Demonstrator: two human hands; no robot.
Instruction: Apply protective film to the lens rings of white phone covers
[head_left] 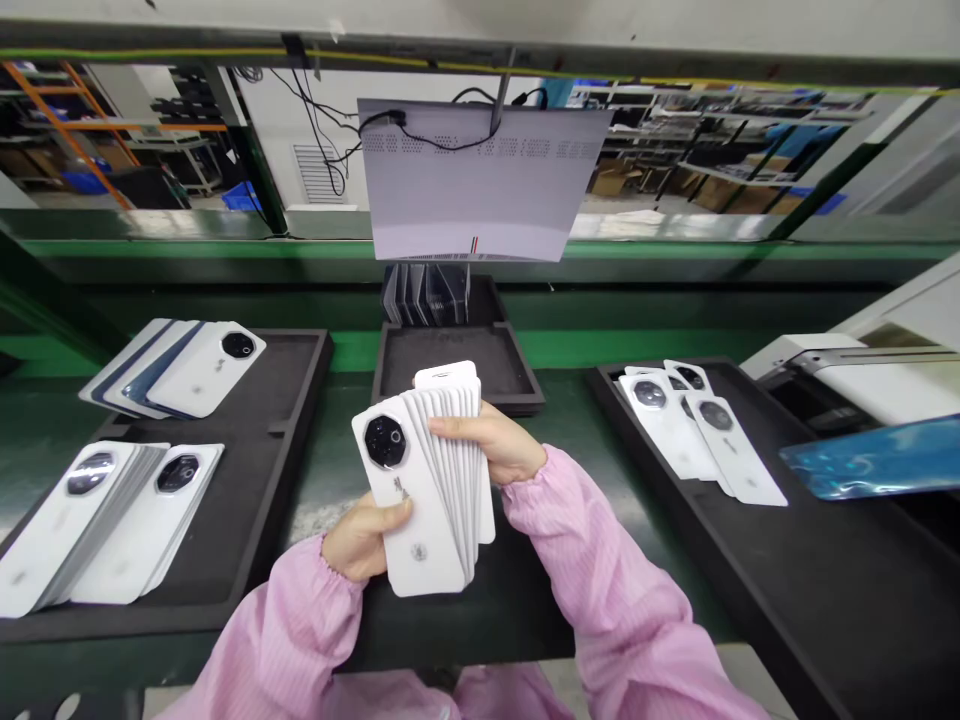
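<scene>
Both hands hold a fanned stack of thin white phone back panels (pixel 431 540) above the green bench. The front panel shows a dark round camera area at its upper left. My left hand (pixel 367 535) is closed on the lower left edge, thumb on the front face. My right hand (pixel 499 440) grips the right side, its thumb lying across the fanned edges; its other fingers are hidden behind the stack. At the left, more white panels (pixel 120 540) lie fanned in a black tray (pixel 244 520). Several loose white panels (pixel 731 450) rest in the black tray (pixel 795 580) at right.
Behind the hands sits a smaller black tray (pixel 450 360) with dark thin pieces (pixel 426 295) standing at its back. A white monitor-like panel (pixel 480 185) hangs above it. A blue glossy strip (pixel 877 455) and a white device (pixel 885 365) are at far right.
</scene>
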